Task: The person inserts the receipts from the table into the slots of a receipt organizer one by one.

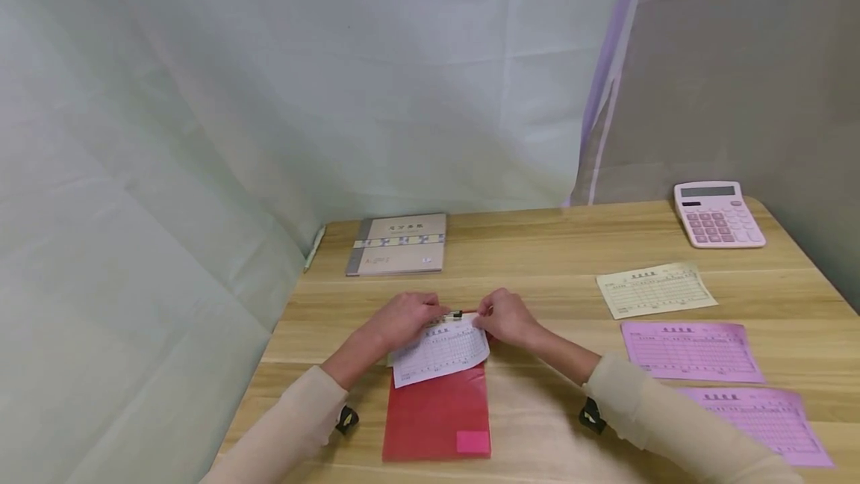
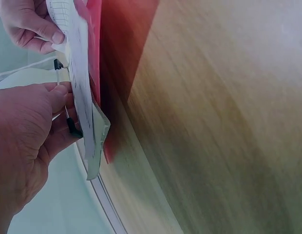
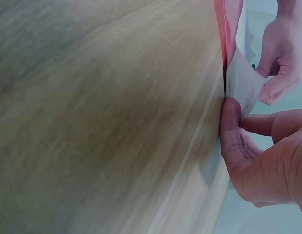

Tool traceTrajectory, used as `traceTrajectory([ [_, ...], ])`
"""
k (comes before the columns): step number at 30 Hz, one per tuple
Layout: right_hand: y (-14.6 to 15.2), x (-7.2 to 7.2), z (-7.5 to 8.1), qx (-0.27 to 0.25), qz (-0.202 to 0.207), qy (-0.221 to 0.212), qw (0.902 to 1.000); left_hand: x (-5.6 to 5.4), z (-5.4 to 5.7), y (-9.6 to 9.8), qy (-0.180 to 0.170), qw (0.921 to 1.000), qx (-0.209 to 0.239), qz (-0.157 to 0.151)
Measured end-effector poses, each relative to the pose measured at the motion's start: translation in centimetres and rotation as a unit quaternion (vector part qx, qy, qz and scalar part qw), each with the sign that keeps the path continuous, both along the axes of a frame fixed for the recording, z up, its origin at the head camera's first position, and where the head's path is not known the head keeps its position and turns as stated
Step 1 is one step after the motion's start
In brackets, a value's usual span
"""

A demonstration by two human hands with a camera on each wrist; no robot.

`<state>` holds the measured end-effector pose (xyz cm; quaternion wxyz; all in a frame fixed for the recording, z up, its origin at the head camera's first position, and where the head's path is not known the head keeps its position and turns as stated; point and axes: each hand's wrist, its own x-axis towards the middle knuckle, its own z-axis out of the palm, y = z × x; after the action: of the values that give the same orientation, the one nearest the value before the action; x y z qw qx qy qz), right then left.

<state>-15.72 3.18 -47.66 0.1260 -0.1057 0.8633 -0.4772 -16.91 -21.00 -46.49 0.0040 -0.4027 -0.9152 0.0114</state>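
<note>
A red folder [image 1: 430, 420] lies on the table in front of the person, a pink label [image 1: 473, 441] at its lower right corner. Over its upper part lies a white printed form [image 1: 440, 355], with more paper slips [image 2: 98, 127] under it in the left wrist view. The left hand [image 1: 406, 317] is at the folder's top edge, thumb and fingers pinching a thin metal clip bar [image 2: 66, 108] with black ends. At the form's upper right corner, the right hand [image 1: 510, 320] pinches the paper [image 3: 243, 87] between thumb and fingers.
Farther back lie a bound account book [image 1: 402, 245] and a pen [image 1: 314, 248] near the left edge. To the right are a yellow form [image 1: 655, 291], a purple form [image 1: 692, 351], another purple form [image 1: 766, 424] and a pink calculator [image 1: 719, 215]. Hanging cloth [image 1: 430, 81] stands behind the table.
</note>
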Motion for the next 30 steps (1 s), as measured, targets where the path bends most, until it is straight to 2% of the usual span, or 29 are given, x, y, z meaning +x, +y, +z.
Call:
traceTrajectory([
  [15, -0.45, 0.30, -0.59, 0.014, -0.025, 0.043, 0.9987, 0.06, -0.60, -0.31, 0.036, 0.9986, 0.025, -0.029],
  [25, -0.86, 0.29, -0.93, 0.026, -0.044, 0.052, 0.9973, 0.41, -0.83, -0.24, 0.042, 0.9985, 0.027, -0.021],
  [30, -0.78, 0.34, -0.62, 0.035, -0.035, 0.050, 0.9975, 0.50, -0.88, -0.22, 0.042, 0.9987, 0.023, -0.014],
])
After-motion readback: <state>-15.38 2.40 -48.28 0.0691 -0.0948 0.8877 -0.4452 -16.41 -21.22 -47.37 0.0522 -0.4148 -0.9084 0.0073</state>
